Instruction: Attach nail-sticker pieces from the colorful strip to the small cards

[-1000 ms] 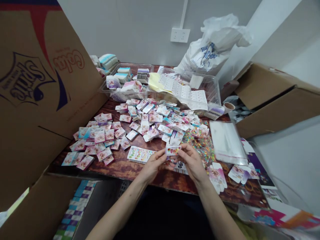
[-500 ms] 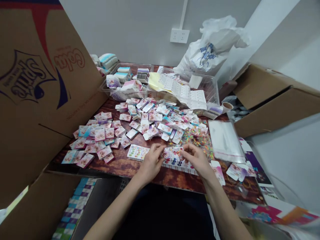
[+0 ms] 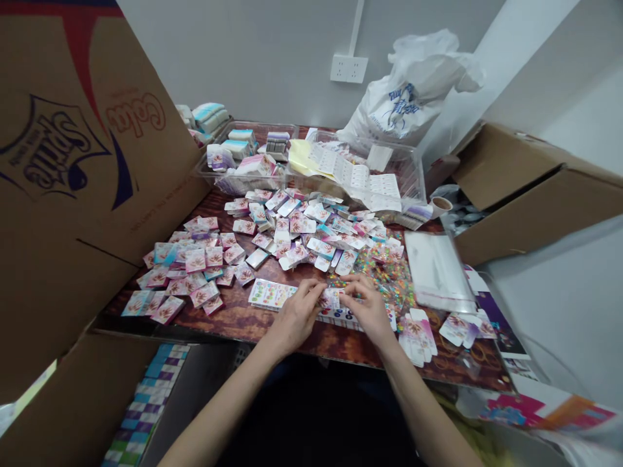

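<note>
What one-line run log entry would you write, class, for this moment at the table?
left hand: pinching small printed card | right hand: pinching same card | beside: printed strip, loose card pile

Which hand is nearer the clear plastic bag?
Right. The right hand is left of the bag, not touching it; the left hand is farther left, beyond the right hand.

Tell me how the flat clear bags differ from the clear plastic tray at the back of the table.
The bags lie flat; the tray has raised walls. The bags sit near the right edge, the tray at the back. The tray holds printed sheets; the bags show none inside. Both are transparent.
</note>
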Action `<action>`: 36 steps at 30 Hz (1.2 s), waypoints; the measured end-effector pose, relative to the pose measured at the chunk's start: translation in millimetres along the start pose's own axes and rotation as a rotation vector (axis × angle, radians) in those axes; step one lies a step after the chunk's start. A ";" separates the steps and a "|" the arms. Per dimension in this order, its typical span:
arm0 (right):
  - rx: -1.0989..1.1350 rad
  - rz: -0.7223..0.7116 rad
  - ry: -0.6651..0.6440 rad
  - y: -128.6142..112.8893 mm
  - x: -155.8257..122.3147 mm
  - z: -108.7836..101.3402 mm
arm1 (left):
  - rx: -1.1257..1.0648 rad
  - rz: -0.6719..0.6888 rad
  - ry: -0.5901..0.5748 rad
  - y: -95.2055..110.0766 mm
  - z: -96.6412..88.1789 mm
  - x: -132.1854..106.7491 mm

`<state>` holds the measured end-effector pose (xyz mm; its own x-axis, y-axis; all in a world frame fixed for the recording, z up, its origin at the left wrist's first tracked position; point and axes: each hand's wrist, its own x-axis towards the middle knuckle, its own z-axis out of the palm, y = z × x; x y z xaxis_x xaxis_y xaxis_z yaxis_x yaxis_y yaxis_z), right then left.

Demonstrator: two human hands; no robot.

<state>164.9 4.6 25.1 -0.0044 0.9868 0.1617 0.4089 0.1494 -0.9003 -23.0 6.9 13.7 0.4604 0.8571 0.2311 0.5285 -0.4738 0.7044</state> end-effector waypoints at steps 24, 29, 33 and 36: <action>0.434 0.195 0.173 10.1 -1.8 14.4 | -0.732 -0.391 0.125 13.2 24.2 5.2; 0.335 0.199 0.003 10.4 -1.4 4.0 | -0.784 -0.379 -0.068 6.6 11.4 6.6; 0.435 0.212 0.052 6.3 -4.2 11.6 | -0.846 -0.415 -0.060 5.5 11.2 8.6; 0.394 0.165 0.197 3.6 -7.0 19.7 | -0.808 -0.419 0.028 8.6 11.5 11.2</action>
<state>148.4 -0.6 12.8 0.2206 0.9744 0.0427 0.0118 0.0411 -0.9991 -5.1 10.1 14.7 0.3197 0.9369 -0.1412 -0.0175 0.1549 0.9878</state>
